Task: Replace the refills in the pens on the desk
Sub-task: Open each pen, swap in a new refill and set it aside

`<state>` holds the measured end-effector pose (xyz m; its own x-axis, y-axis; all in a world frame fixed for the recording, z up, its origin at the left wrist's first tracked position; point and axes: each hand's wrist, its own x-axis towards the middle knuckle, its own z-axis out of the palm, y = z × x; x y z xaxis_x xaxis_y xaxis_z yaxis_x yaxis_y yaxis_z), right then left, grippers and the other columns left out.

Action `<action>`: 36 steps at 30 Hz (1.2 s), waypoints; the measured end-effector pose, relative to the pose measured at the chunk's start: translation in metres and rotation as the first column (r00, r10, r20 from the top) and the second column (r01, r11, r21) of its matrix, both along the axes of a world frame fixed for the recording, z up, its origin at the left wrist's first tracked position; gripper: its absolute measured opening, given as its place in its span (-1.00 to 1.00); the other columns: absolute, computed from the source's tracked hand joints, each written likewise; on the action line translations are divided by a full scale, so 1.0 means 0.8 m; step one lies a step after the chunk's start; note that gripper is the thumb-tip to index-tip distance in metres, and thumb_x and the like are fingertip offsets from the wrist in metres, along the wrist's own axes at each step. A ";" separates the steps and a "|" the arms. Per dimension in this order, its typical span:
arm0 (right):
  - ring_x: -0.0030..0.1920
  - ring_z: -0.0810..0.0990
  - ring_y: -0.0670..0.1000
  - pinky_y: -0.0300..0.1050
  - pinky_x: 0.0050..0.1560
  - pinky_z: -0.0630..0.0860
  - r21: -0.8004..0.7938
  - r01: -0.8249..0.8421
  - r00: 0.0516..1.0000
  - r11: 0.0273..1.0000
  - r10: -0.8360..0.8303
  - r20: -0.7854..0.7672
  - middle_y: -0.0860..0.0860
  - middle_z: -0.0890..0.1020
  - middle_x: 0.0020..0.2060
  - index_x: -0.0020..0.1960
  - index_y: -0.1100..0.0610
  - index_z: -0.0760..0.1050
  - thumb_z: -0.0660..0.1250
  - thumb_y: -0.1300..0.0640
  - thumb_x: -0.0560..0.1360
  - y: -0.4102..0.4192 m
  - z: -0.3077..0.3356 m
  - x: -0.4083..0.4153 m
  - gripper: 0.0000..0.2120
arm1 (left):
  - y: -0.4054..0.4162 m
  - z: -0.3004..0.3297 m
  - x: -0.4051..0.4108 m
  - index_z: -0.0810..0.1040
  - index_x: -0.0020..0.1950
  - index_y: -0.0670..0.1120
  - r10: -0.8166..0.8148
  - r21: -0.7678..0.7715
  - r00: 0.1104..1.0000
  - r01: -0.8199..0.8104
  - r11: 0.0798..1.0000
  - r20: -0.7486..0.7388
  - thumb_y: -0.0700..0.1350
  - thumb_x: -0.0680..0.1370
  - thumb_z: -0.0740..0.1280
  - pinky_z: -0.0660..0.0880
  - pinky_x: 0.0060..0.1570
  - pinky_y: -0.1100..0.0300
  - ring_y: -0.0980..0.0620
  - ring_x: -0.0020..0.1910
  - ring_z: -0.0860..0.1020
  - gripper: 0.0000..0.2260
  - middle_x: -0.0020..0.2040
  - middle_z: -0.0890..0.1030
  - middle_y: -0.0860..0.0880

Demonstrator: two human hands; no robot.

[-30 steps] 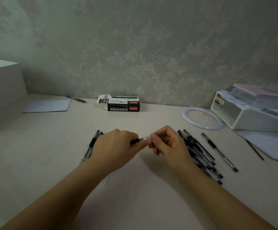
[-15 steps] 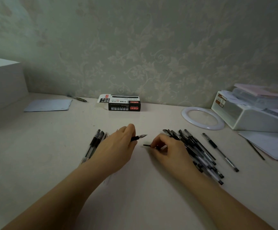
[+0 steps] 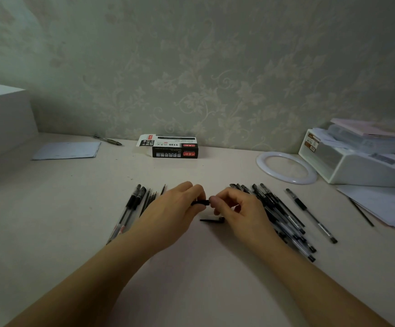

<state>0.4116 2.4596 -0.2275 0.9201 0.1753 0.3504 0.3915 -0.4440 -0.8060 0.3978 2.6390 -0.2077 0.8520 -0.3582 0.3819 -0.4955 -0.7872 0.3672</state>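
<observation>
At the centre of the frame, the left hand (image 3: 175, 208) gripped a black pen (image 3: 200, 202), most of it hidden under the curled fingers, while the right hand (image 3: 236, 210) pinched the pen's exposed end between thumb and fingertips. Just below that end, a small black pen part (image 3: 211, 219) lay on the pale desk (image 3: 191, 279). A few pens and loose refills (image 3: 132, 206) lay left of the left hand; a larger heap of pens (image 3: 283, 215) lay right of the right hand. A black pen box (image 3: 174, 148) stood near the wall above them.
</observation>
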 end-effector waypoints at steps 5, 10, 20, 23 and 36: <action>-0.21 0.62 -0.07 -0.20 -0.17 0.51 0.147 -0.049 0.998 0.988 0.054 -0.033 -0.05 0.68 -0.28 -0.18 0.05 0.64 0.42 0.10 0.51 -0.002 0.002 0.002 -0.90 | 0.000 -0.002 0.005 0.54 0.11 -0.01 -0.023 -0.041 0.999 0.021 0.999 -0.040 -0.04 0.64 0.16 0.46 -0.12 0.15 0.11 -0.13 0.49 -0.81 -0.04 0.54 0.08; -0.08 0.62 -0.09 -0.20 -0.12 0.55 0.155 -0.079 0.995 0.985 0.087 -0.045 -0.18 0.69 -0.10 -0.02 -0.08 0.62 0.46 0.18 0.47 -0.003 0.003 0.004 -0.82 | 0.002 -0.005 0.008 0.54 0.10 0.00 0.008 -0.025 0.999 -0.008 1.000 -0.033 -0.03 0.65 0.14 0.47 -0.14 0.09 0.08 -0.15 0.48 -0.80 -0.09 0.53 0.07; -0.15 0.61 -0.13 -0.28 -0.14 0.49 0.117 -0.052 0.998 0.992 0.056 -0.032 -0.17 0.68 -0.17 -0.12 -0.07 0.60 0.42 0.09 0.51 -0.005 -0.003 0.007 -0.92 | 0.001 -0.005 0.004 0.53 0.13 -0.01 0.009 -0.002 1.000 -0.009 1.000 -0.011 0.00 0.65 0.13 0.49 -0.09 0.04 0.06 -0.10 0.51 -0.78 -0.02 0.55 0.05; -0.12 0.58 -0.14 -0.34 -0.14 0.47 0.114 -0.060 0.997 0.992 0.065 -0.045 -0.23 0.66 -0.06 0.00 -0.13 0.58 0.45 0.07 0.48 -0.004 -0.004 0.007 -0.85 | 0.000 -0.004 0.004 0.52 0.13 -0.01 0.019 0.001 0.999 -0.019 1.000 -0.026 -0.01 0.65 0.12 0.48 -0.10 0.08 0.07 -0.11 0.49 -0.78 -0.03 0.55 0.05; -0.13 0.60 -0.20 -0.44 -0.14 0.46 0.205 -0.018 0.994 0.979 0.040 -0.105 -0.17 0.69 -0.10 0.01 -0.07 0.60 0.44 -0.02 0.48 -0.002 -0.002 0.007 -0.88 | 0.001 -0.006 0.004 0.50 0.11 0.00 0.004 -0.021 1.000 -0.004 1.000 -0.020 0.00 0.65 0.12 0.50 -0.09 0.05 0.09 -0.10 0.50 -0.80 -0.03 0.54 0.08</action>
